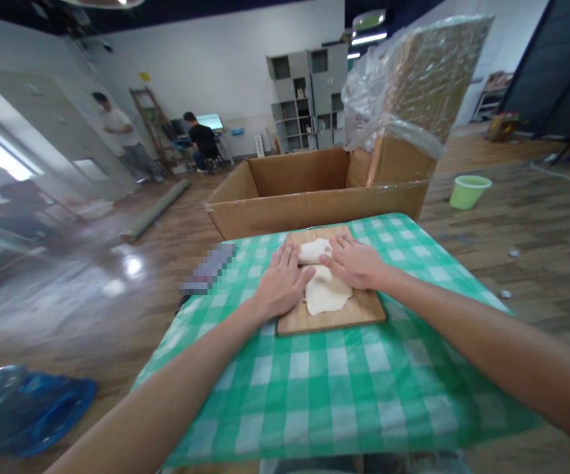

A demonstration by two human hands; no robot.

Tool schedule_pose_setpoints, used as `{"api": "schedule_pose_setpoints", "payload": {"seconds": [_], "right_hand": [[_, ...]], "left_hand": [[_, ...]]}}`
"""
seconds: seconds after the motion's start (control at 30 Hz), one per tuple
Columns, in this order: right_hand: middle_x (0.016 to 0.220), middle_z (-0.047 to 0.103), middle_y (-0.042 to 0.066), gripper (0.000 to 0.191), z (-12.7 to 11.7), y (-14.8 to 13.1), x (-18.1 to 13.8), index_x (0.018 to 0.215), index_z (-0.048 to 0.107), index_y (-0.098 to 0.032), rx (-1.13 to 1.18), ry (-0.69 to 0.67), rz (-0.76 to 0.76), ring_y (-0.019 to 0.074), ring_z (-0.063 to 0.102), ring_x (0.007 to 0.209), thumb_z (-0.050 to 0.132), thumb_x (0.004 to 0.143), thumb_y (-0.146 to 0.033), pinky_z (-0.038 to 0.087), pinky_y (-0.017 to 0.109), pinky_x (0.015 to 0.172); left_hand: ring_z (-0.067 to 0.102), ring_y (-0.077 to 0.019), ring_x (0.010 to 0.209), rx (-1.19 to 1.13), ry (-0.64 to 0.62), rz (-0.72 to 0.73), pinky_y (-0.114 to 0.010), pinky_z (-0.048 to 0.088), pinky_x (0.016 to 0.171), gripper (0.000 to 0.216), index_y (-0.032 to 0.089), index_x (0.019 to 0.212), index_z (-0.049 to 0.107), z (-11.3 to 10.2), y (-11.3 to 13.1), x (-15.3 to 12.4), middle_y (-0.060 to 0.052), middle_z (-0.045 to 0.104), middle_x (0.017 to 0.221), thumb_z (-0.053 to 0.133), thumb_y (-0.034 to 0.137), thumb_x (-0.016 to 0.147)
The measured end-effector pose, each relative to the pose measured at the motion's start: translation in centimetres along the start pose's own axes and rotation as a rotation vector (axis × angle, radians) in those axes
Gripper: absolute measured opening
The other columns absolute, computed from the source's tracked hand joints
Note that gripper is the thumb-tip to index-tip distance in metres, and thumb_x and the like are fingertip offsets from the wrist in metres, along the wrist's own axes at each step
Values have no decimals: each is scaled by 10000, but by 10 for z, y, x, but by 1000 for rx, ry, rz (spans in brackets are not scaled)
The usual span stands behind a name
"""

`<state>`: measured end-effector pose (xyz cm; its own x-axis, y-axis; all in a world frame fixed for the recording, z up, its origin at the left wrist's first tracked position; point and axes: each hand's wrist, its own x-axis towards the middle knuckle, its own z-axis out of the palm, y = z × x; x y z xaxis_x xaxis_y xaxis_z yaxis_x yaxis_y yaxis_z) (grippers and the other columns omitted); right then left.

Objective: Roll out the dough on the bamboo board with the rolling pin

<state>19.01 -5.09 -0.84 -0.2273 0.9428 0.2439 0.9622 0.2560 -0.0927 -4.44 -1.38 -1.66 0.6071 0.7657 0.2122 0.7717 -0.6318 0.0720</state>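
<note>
A flat, uneven sheet of pale dough point(328, 293) lies on a wooden cutting board point(332, 320). Across its far side runs a thick pale roll point(314, 251), coloured like the dough; whether it is rolled-up dough or covers something, I cannot tell. My left hand point(282, 282) rests at the roll's left end, fingers stretched forward and thumb pointing over the dough. At the right end lies my right hand point(357, 262), its fingers extended flat and its thumb near the roll's front edge. Both palms face down, and neither hand is wrapped round anything.
A green-and-white checked cloth point(309, 395) covers the table. A blurred-out flat object point(210, 268) lies at its left edge. Beyond stands a large open cardboard box point(309, 207). A green bucket point(468, 192) and a blue plastic bottle point(28, 411) are on the floor. Two people are far back.
</note>
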Motion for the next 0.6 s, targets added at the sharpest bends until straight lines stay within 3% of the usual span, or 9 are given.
{"api": "schedule_pose_setpoints", "payload": {"seconds": [0.1,0.17,0.3,0.43,0.6], "right_hand": [[1654,414,272,928,-5,-16,-33,1560,469,-21,7,31,-41,396,353,1567,157,1049,-730,323,537,1252],[1677,371,269,940,-8,-24,-52,1590,426,-3,27,40,-96,389,317,1585,188,1050,-735,306,536,1267],[1689,366,236,909,-10,-28,-66,1624,387,-16,57,40,-158,360,318,1590,240,1059,-713,283,519,1290],[1681,411,166,810,-9,-8,-47,1614,454,-105,108,-10,-170,316,328,1592,192,1085,-661,260,517,1306],[1716,349,114,865,-1,32,7,1623,462,-151,182,-136,-71,305,241,1620,39,1073,-668,191,520,1329]], "left_hand": [[226,-349,1632,23,8,30,-507,210,1319,807,9,1613,346,-14,10,-23,-233,342,1705,179,600,1090],[311,-337,1601,42,16,55,-532,241,1302,705,68,1545,471,-23,15,-31,-210,437,1658,182,537,1105],[509,-321,1459,98,26,86,-573,226,1284,591,182,1308,676,-31,17,-16,-154,641,1473,207,485,1112],[618,-338,1328,88,-89,31,-536,290,1245,692,127,1255,710,-22,9,26,-197,718,1337,199,567,1097],[489,-399,1477,44,-86,-79,-530,393,1169,844,74,1521,523,-4,-1,64,-258,483,1609,101,650,1072]]}}
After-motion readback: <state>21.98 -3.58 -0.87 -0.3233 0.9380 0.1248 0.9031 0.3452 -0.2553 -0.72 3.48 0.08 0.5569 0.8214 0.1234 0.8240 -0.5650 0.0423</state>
